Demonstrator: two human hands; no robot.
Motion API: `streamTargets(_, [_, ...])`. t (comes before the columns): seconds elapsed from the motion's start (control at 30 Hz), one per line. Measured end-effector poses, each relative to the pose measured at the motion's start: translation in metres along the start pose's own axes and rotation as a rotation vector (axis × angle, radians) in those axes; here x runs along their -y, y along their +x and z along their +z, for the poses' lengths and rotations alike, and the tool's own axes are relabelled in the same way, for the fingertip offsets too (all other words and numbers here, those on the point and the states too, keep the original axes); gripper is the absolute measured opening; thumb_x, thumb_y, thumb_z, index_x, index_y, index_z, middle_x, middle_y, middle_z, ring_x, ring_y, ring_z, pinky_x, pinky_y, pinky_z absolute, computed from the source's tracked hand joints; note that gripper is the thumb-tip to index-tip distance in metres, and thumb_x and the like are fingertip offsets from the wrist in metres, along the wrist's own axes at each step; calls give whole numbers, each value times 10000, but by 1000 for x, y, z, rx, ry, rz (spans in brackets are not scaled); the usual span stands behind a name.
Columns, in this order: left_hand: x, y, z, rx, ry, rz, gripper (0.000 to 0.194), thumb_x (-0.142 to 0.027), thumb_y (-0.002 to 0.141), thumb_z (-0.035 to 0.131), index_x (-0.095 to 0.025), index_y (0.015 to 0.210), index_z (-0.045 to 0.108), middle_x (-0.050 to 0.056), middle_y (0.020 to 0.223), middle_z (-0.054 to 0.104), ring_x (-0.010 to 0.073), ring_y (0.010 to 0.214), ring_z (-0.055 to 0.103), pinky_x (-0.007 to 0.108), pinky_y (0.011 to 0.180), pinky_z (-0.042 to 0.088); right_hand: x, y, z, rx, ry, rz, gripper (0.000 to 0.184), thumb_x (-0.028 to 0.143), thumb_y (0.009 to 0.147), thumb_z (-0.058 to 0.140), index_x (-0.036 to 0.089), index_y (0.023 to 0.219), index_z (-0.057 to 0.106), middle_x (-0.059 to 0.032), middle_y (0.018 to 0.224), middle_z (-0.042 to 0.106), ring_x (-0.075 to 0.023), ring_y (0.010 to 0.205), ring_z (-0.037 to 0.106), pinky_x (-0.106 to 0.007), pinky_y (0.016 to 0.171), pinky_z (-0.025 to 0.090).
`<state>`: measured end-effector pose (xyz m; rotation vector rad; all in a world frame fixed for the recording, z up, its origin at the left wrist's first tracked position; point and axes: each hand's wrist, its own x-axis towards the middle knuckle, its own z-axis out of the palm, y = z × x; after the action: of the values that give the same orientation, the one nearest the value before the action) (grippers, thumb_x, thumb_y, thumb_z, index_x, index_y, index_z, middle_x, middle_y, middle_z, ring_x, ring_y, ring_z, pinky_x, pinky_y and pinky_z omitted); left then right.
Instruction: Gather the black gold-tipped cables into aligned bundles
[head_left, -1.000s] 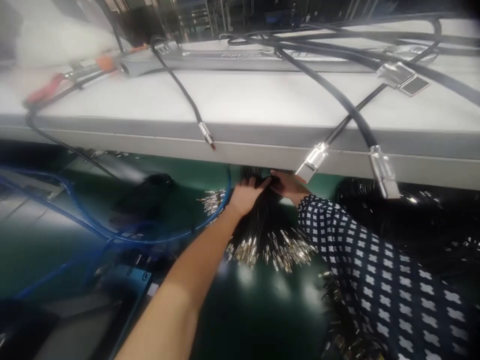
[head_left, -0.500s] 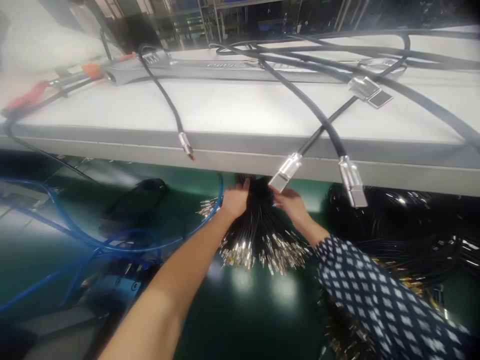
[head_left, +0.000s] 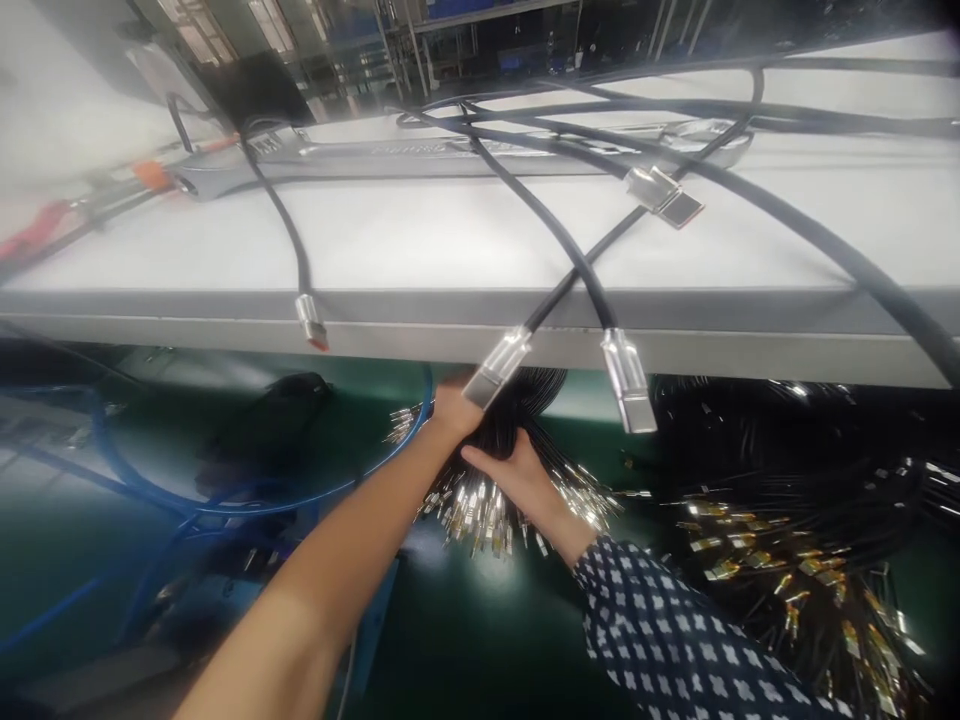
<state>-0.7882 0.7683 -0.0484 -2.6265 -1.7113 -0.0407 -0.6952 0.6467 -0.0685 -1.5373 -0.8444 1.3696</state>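
A thick bundle of black cables (head_left: 501, 428) lies below the shelf edge, its metal plugs (head_left: 480, 515) fanned out toward me. My left hand (head_left: 454, 408) is at the bundle's left side, closed against it; its fingertips are hidden behind the cables and a hanging plug. Over the front of the cables rests my right hand (head_left: 525, 482), thumb and forefinger stretched apart, the other fingers out of sight. Two cable plugs, a left one (head_left: 498, 366) and a right one (head_left: 628, 382), hang close to the camera above my hands.
On the white shelf (head_left: 405, 235) lie a large wrench (head_left: 337, 160) and loose black cables. A smaller plug (head_left: 311, 322) hangs over its edge. Blue tubing (head_left: 247, 508) curves at left. More cable bundles (head_left: 780, 550) lie at right on the green surface (head_left: 465, 640).
My right hand has moved left and toward me, from the bundle's right side onto its front. My left hand has shifted slightly left and down. The camera view has shifted, too.
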Motion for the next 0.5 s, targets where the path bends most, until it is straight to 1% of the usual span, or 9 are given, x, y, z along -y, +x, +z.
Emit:
streamTargets(0.03, [0,0,0,0,-8,2,317,-289,929,406,-114,1020,653,161,945,695,263,881,671,356,818,489,1,1,6,15,83,9,696,407,533,819,181,1131,543,-74,1066,696,-230,974,655,-347,857,519])
streamTargets(0.1, [2,1,0,6,-29,17,280,-278,910,447,-120,1012,654,152,947,697,259,890,668,354,828,488,2,3,14,71,287,83,548,302,520,803,193,990,544,-10,814,700,-199,767,675,-334,726,546])
streamTargets(0.17, [5,2,-1,16,-58,44,243,-261,876,506,-135,1026,650,133,962,700,253,914,662,349,846,488,2,4,12,125,441,184,460,263,529,776,203,906,519,51,600,616,-163,572,625,-311,591,531])
streamTargets(0.2, [5,2,-1,18,-76,56,243,-252,860,530,-147,1047,644,122,980,700,248,932,658,345,856,488,1,4,7,139,486,214,438,263,541,767,207,891,509,73,541,570,-141,508,586,-292,542,513])
streamTargets(0.3, [5,3,-4,-1,-137,67,288,-240,844,555,-176,1117,623,103,1039,692,239,985,644,340,879,485,0,4,-14,159,517,215,409,282,565,765,208,869,502,110,475,482,-80,420,462,-234,454,447])
streamTargets(0.37, [1,4,-7,-28,-185,46,277,-252,845,563,-179,1103,634,106,1020,692,249,984,642,348,878,486,2,5,-27,184,508,197,413,319,568,780,207,843,493,120,464,451,-57,404,402,-212,423,410])
streamTargets(0.43, [-2,6,-11,-59,-239,19,244,-269,841,583,-172,1052,659,109,969,694,265,971,643,358,874,487,6,5,-35,178,466,135,416,360,572,782,211,804,471,126,450,429,-52,396,375,-208,406,391])
streamTargets(0.5, [-3,11,-14,-95,-300,-7,225,-277,850,586,-160,1023,672,109,942,690,274,972,640,370,881,486,12,2,-41,111,395,23,396,385,593,760,217,774,450,132,432,410,-56,387,374,-210,402,383])
